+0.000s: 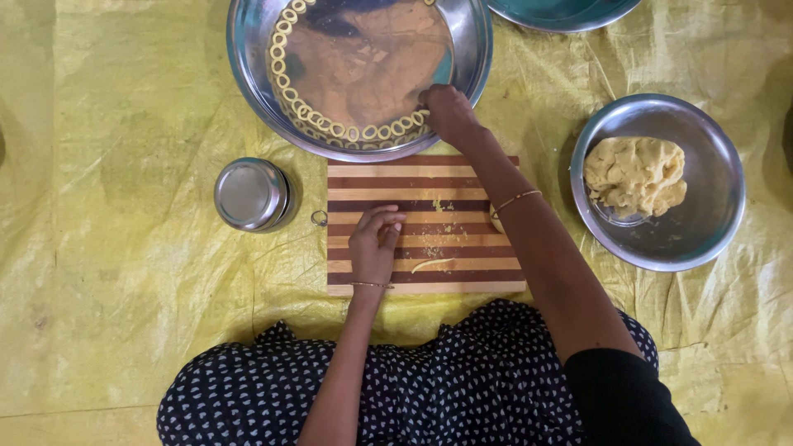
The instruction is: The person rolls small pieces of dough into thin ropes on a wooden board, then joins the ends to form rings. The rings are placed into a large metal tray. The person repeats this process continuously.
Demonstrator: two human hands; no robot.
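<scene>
My right hand [447,111] reaches into the big steel tray [248,74], fingertips at the row of small dough rings [330,125] that lines its near rim; whether a ring is pinched in them is hidden. My left hand [376,242] rests on the striped wooden board [462,177], fingers loosely curled, holding nothing. A thin rolled strip of dough [432,264] lies on the board just right of that hand, among small crumbs.
A steel bowl [710,223] with a lump of yellow dough [636,175] sits at the right. A lidded steel tin [250,194] stands left of the board, a small ring [319,218] beside it. Another dish [562,12] shows at the top. Yellow sheet [107,248] covers the floor.
</scene>
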